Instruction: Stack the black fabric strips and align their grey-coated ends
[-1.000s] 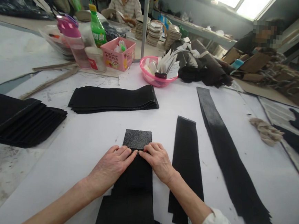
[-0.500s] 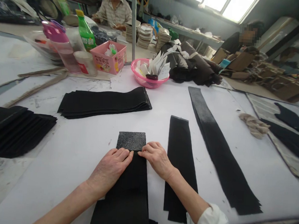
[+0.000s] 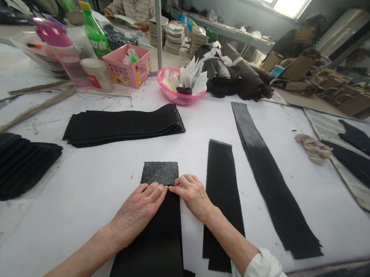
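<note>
A long black strip of material [image 3: 151,247] lies lengthwise before me, on top of another black piece. Beyond its far edge shows a speckled dark grey end [image 3: 159,172]. My left hand [image 3: 142,210] has its fingers closed on the strip's far edge, left of the middle. From the right, my right hand [image 3: 191,194] pinches the same edge, its fingertips almost touching the left ones. A shorter black strip [image 3: 221,192] lies flat beside my right forearm.
A longer black strip [image 3: 273,188] lies farther right, near a crumpled beige cloth [image 3: 313,148]. Black stacks [image 3: 122,125] [image 3: 12,167] lie left. Behind stand a pink basin [image 3: 180,97] of papers, a pink box [image 3: 126,65] and bottles [image 3: 95,35]. Two people sit at the back.
The camera view has shifted slightly. My left fingertips have moved a little right along the edge, closer to my right fingertips. Both hands stay on the black strip.
</note>
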{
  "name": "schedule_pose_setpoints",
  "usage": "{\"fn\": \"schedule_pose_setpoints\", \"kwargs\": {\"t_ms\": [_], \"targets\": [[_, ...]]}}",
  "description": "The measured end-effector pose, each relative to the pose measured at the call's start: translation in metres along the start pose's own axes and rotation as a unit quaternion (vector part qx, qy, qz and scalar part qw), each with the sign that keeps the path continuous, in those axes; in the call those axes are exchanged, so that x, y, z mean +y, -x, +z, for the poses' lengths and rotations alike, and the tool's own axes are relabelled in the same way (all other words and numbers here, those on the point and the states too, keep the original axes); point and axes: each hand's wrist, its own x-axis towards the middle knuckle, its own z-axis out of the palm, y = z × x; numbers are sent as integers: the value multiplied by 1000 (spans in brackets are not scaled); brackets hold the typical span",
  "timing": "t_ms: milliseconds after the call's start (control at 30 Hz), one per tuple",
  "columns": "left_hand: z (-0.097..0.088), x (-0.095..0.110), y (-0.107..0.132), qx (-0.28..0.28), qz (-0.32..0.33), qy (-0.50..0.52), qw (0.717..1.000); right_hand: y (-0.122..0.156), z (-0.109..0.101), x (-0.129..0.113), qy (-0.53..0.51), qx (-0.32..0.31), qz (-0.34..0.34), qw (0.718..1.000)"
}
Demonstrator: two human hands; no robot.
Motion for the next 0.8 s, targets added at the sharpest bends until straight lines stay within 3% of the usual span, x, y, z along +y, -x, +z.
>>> {"fn": "schedule_pose_setpoints", "kwargs": {"t_ms": [500,700,800], "targets": [[-1,1,-6,-18,-3,32,999,11,1,6,-43,11,26,999],[0,2,-8,-15,-7,37,999,14,0,7,-51,34,75,995],[-1,2,-9,-16,-9,41,999,16,-2,9,-51,22,50,997]]}}
